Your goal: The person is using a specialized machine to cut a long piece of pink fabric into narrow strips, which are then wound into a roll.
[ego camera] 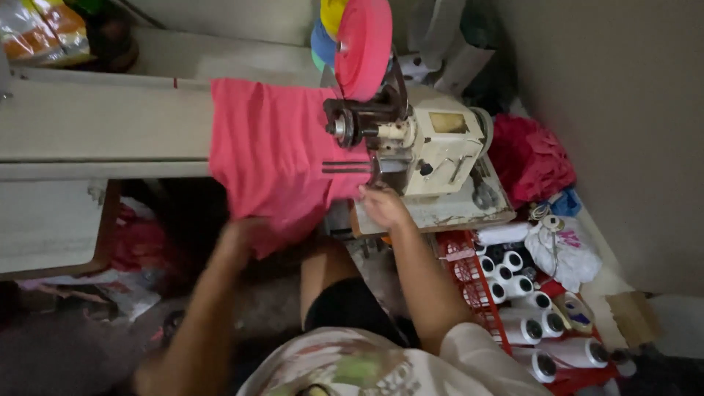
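Head view, looking down: we see a pink garment lying across the pale worktable, its long axis running from the table's far edge toward us and its near end hanging over the front edge, with two dark stripes at its right side meeting the cream sewing machine. Our left hand closes on the hanging near end, though blur hides its fingers. Our right hand rests by the machine's foot, fingers curled, their grip hard to tell.
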